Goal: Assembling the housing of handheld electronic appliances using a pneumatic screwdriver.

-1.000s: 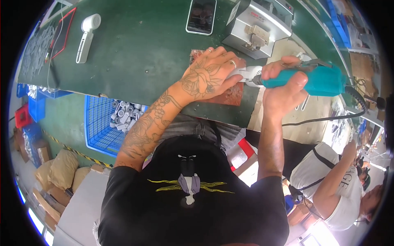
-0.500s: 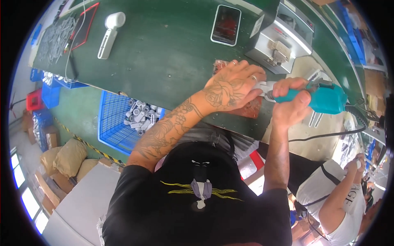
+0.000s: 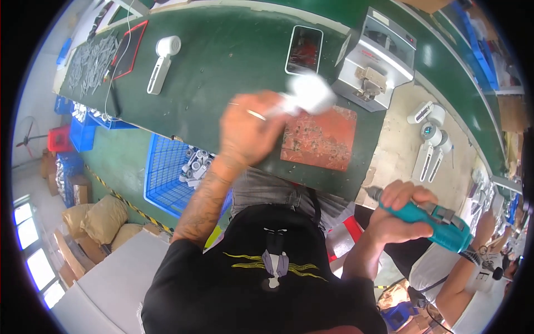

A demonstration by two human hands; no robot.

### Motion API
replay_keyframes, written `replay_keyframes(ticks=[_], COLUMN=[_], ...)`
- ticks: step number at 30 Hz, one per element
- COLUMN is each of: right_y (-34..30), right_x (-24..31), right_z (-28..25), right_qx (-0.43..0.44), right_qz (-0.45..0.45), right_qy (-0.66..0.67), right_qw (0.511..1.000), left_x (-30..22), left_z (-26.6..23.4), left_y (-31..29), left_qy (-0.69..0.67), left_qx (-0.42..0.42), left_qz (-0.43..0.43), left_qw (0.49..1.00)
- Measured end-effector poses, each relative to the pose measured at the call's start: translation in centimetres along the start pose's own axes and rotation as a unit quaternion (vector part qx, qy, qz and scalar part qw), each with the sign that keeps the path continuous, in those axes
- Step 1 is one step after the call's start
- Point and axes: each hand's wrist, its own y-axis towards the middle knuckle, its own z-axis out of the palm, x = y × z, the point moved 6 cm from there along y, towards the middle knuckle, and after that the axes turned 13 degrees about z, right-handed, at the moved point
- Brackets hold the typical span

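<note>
Above the green workbench [image 3: 211, 67], my left hand [image 3: 245, 131] is closed around the handle of a white handheld fan [image 3: 311, 93]. Its round head is blurred by motion and points to the right, over the far edge of a worn red mat [image 3: 318, 139]. My right hand [image 3: 396, 209] grips a teal electric screwdriver [image 3: 451, 232] off the bench's right end, with the tip pointing left. Tool and fan are well apart. Another white fan [image 3: 160, 69] lies at the bench's left.
A phone [image 3: 305, 50] and a grey metal machine [image 3: 378, 61] stand at the back. More white fans [image 3: 431, 139] lie on a pale board at right. A blue basket [image 3: 161, 172] holds small grey-white parts. Grey strips [image 3: 92, 64] are piled at far left. A co-worker [image 3: 459, 284] is at lower right.
My hands have parted. The left one has moved left, carrying the fan off the red mat. My right hand has drawn the screwdriver back toward me, away from the fan.
</note>
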Motion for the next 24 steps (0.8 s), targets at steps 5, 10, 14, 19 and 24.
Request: replay_keyframes(ticks=[5,10,14,19,24], right_y=[-1.9,-1.4,-0.9,-2.3,-3.0], right_x=[0.0,-0.2,0.4,0.6,1.0], right_z=[-3.6,-3.8,-3.6,-4.7,-5.9], right_qx=[-0.046,-0.053,-0.064,-0.058,-0.067], right_qz=[0.032,0.054,0.063,0.086,0.081], right_qy=[-0.074,-0.125,-0.146,-0.154,-0.163], right_qw=[0.996,0.989,0.985,0.983,0.981], left_x=[9.2,-3.3,-14.9,-16.8,-15.3], left_z=[-2.9,0.4,14.7,28.2,31.8], left_y=[-1.1,7.8,14.0,21.8,21.1], left_qy=[0.223,-0.088,-0.276,-0.163,-0.173], left_qx=[-0.091,-0.098,0.014,0.196,0.121], left_qz=[-0.027,0.049,0.149,0.036,0.085], left_qw=[0.97,0.99,0.949,0.966,0.974])
